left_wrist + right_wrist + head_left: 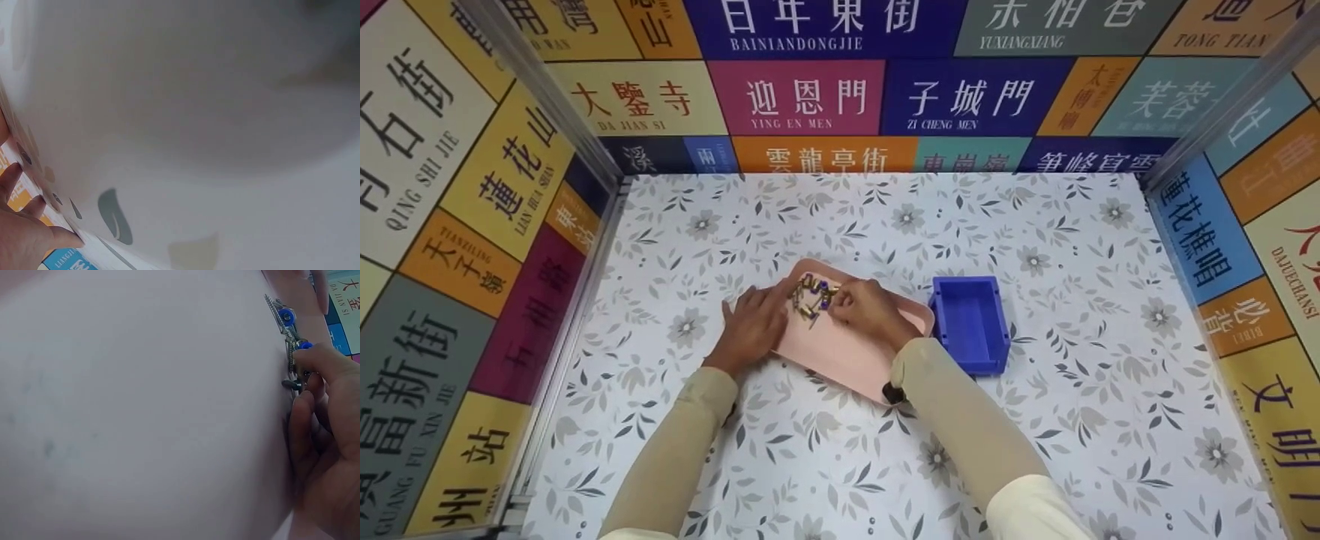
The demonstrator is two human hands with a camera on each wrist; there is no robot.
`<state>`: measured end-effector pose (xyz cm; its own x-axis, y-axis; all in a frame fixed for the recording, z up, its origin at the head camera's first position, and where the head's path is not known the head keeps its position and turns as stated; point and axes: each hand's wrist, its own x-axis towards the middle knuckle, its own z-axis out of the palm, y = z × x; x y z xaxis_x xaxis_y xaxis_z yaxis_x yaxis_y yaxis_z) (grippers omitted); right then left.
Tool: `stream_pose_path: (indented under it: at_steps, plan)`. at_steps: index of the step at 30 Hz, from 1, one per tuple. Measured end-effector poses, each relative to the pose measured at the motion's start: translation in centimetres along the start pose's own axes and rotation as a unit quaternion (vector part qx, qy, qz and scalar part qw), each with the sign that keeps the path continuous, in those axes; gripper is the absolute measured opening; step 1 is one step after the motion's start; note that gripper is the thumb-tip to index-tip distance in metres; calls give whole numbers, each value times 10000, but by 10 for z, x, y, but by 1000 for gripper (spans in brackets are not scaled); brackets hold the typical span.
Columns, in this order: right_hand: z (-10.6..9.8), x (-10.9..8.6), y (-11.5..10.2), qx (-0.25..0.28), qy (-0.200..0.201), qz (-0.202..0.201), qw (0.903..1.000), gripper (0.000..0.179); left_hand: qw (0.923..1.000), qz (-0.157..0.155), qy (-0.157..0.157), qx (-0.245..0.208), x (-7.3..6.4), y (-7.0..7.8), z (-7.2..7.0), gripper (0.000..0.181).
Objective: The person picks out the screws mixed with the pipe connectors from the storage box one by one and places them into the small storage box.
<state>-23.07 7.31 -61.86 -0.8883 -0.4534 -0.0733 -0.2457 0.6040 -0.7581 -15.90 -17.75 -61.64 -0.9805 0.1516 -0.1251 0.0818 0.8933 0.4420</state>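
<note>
A pink tray (847, 352) lies slanted on the table, with a pile of small brass-coloured screws and blue-ringed metal fittings (808, 300) near its far left end. My left hand (755, 322) rests along the tray's left edge, fingers extended; part of it (28, 236) shows in the left wrist view. My right hand (870, 307) reaches over the tray into the pile. In the right wrist view, its curled thumb and fingers pinch a small dark ring-ended piece (291, 384). Beside it are long screws (273, 312) and a blue-ringed fitting (287, 317).
Just right of the tray stands a blue plastic bin (971, 326). A white leaf-patterned cloth (1072, 247) covers the table. Upright panels with coloured lettering (802, 97) enclose the back and both sides. A small black object (893, 393) sits by the right sleeve, at the tray's near corner.
</note>
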Motion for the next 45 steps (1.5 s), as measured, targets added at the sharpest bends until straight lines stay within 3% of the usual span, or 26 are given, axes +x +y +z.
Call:
stream_pose_path:
  at_steps: [13,27,36,45]
  plan:
    - [-13,-2,-6,725,-54,-242,9971,13,9999,-41,-37,90,1,0,2,54]
    - [-38,-6,-35,1147,414,-1004,9874,6,9999,-24,-72,71,2,0,0,55]
    - [-72,-14,-46,1187,976,-1049,9825,9,10000,-48,-23,66,0,0,-1,55]
    - [-106,-27,-38,1194,1641,-992,9742,18,10000,50,9,-48,0,1,0,55]
